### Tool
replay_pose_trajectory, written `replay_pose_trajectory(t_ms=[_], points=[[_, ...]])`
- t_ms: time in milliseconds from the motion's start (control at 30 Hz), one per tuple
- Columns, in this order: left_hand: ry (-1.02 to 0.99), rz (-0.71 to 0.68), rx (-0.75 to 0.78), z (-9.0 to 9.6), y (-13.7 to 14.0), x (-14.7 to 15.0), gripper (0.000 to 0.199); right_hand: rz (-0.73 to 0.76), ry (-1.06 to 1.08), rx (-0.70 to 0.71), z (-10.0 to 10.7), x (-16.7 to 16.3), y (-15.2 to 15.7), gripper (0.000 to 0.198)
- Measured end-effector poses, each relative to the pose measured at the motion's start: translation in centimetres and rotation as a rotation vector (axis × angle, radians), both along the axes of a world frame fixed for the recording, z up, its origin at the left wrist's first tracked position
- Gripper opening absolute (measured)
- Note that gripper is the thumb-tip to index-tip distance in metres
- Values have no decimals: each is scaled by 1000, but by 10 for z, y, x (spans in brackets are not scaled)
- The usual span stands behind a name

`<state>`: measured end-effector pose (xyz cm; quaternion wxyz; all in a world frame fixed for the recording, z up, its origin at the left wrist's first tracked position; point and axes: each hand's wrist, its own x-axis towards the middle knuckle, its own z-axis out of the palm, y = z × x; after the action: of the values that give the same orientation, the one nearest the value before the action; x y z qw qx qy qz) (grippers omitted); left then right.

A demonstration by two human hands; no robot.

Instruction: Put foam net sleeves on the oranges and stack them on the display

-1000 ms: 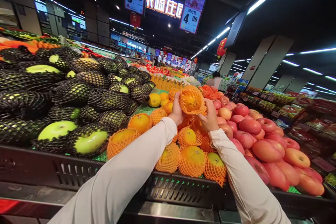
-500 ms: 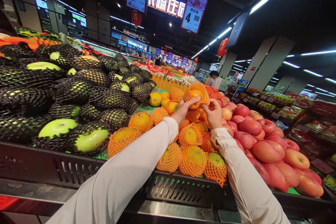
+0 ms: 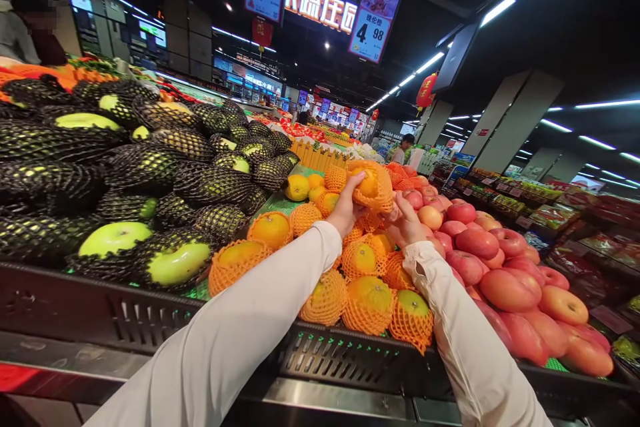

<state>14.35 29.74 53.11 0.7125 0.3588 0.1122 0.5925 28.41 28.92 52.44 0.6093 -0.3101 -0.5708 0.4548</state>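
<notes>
An orange (image 3: 370,181) in an orange foam net (image 3: 385,188) is held up above the pile of oranges. My left hand (image 3: 346,205) is closed around its left side, thumb laid across the front. At the lower right of the fruit, my right hand (image 3: 405,221) has its fingers pressed together at the net's edge; the fingertips are partly hidden. Below both hands lie several netted oranges (image 3: 369,303), some with bare tops showing.
Green melon-like fruits (image 3: 180,260) in black nets fill the left side. Red apples (image 3: 483,243) are heaped on the right. A black slatted crate edge (image 3: 345,360) runs along the front. Price signs (image 3: 374,21) hang overhead. Another person (image 3: 30,30) stands at far left.
The held orange has turned and tilted, its net now stretching toward the lower right. My right hand has shifted slightly lower beneath it. A person has come into view at far left.
</notes>
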Motion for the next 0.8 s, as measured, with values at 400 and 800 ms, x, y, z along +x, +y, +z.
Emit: replay_pose_trajectory(t_ms=[400,800], points=[[39,-77,54,0,-8,2,55,-164,162,41,0,11,14,50],[124,180,227,-5,-4,6,77,-121,89,160,0,1,4,79]])
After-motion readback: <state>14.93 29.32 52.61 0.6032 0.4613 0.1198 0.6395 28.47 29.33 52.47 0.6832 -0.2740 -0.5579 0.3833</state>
